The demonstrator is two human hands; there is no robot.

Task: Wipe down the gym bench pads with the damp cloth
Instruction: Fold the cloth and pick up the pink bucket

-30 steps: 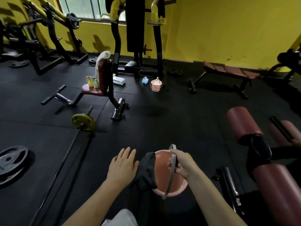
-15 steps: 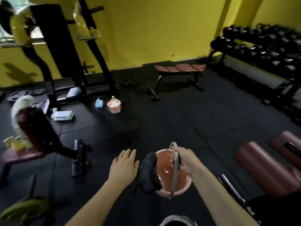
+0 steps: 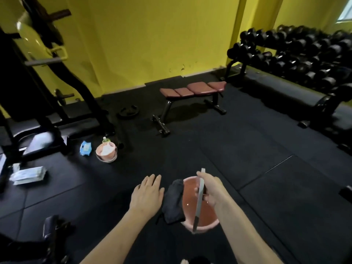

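**A:** Low in the middle of the frame, the right hand (image 3: 209, 189) is wrapped around the grey handle (image 3: 199, 202) of a pink bucket (image 3: 205, 220), fingers curled tight on that strap. The bucket hangs over the black floor (image 3: 247, 149).

**B:** And look at the bucket's left rim: a dark cloth (image 3: 174, 201) is draped over it, hanging down the outside. That's the cloth for the job.

**A:** The left hand (image 3: 147, 193) sits just left of the cloth, palm down, fingers straight and lightly spread, holding nothing. Whether its edge touches the cloth, I cannot tell.

**B:** Up at centre frame, well apart from both hands, there's the bench (image 3: 192, 96). Four maroon pads (image 3: 200, 88) in a row on a black frame, standing near the yellow wall (image 3: 152, 35).

**A:** Right side of the frame, a long rack of black dumbbells (image 3: 304, 54) runs along the wall. Upper left, a tall black-and-yellow machine (image 3: 38, 63).

**B:** Left of centre on the floor, a second pink bucket (image 3: 106, 152) with something white inside, a blue packet (image 3: 85, 148) just beside it on its left. A weight plate (image 3: 128, 111) lies flat between the machine and the bench.

**A:** Far left, a whitish stack of packets (image 3: 28, 175) on the floor, too blurred to name.
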